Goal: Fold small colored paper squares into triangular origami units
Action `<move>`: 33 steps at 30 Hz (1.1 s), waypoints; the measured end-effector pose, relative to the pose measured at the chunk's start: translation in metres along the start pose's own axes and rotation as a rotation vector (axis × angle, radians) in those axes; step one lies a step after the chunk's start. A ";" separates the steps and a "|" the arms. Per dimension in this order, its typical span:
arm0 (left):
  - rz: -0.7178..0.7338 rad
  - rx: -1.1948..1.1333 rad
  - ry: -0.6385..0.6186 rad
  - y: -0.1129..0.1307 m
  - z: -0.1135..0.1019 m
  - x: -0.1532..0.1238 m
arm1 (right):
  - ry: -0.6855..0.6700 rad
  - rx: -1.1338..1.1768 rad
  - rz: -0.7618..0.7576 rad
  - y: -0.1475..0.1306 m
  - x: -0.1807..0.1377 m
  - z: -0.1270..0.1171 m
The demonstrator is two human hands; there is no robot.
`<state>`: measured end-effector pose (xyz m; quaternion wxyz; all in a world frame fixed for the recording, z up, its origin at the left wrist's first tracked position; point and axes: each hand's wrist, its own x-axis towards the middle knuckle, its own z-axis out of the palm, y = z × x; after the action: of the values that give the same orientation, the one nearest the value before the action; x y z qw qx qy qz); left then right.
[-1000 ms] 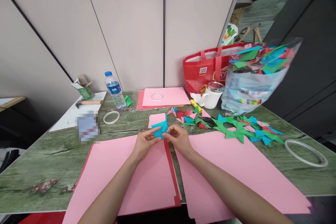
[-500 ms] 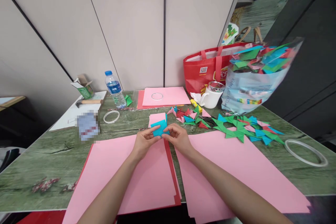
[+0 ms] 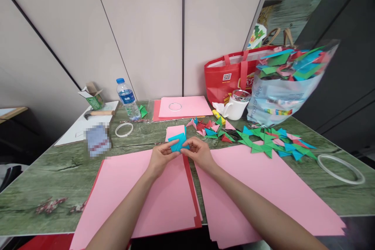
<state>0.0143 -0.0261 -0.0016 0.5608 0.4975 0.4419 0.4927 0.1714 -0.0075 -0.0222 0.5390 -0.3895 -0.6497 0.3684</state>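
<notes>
A small piece of folded blue paper (image 3: 178,143) is pinched between my two hands, over the far end of a stack of pink sheets (image 3: 166,199). My left hand (image 3: 160,159) grips its left side between thumb and fingers. On the right side, my right hand (image 3: 199,152) pinches the edge with thumb and forefinger. Just behind the blue paper lies a small stack of pink squares (image 3: 175,131), with a blue edge showing. Folded paper pieces (image 3: 209,129) in red, pink, blue and green lie in a heap to the right of my right hand.
Another pink stack (image 3: 263,195) lies under my right forearm. Green folded pieces (image 3: 260,144), a white ring (image 3: 341,168), a white mug (image 3: 236,105) and a full plastic bag (image 3: 281,97) stand at right. At left are a water bottle (image 3: 128,99), a hammer (image 3: 99,113) and another ring (image 3: 124,129).
Both hands keep their hold on the blue paper in nearly the same place. A fold line across its face shows more plainly now. The view has shifted very slightly.
</notes>
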 end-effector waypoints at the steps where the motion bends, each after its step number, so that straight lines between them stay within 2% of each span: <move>1: 0.003 0.005 0.003 0.000 0.000 0.000 | -0.004 0.019 0.015 0.000 0.000 0.000; 6: -0.001 0.018 0.004 0.000 0.002 -0.001 | -0.081 0.182 0.179 -0.004 0.002 -0.001; 9: -0.015 -0.021 0.012 -0.001 0.002 -0.001 | -0.091 0.238 0.224 -0.005 0.004 -0.002; 12: -0.010 -0.047 0.028 -0.001 0.002 0.000 | -0.109 0.265 0.182 -0.004 0.004 -0.004; 16: 0.016 -0.002 0.037 0.001 0.002 -0.001 | -0.090 0.149 0.086 -0.003 0.003 -0.003; 18: 0.007 0.009 0.034 0.001 0.002 -0.001 | -0.053 0.117 0.088 -0.002 0.002 -0.002; 23: -0.043 -0.058 0.057 -0.002 -0.001 0.001 | -0.086 0.188 0.173 0.000 0.003 0.000; 27: -0.033 -0.116 0.056 -0.003 -0.002 0.003 | -0.108 0.275 0.144 -0.001 0.005 -0.003; 33: 0.007 -0.132 0.087 -0.006 0.000 0.004 | -0.128 0.257 0.122 -0.008 0.007 -0.007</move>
<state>0.0155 -0.0226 -0.0071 0.5710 0.4390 0.4307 0.5438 0.1769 -0.0046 -0.0108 0.5184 -0.3317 -0.6053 0.5049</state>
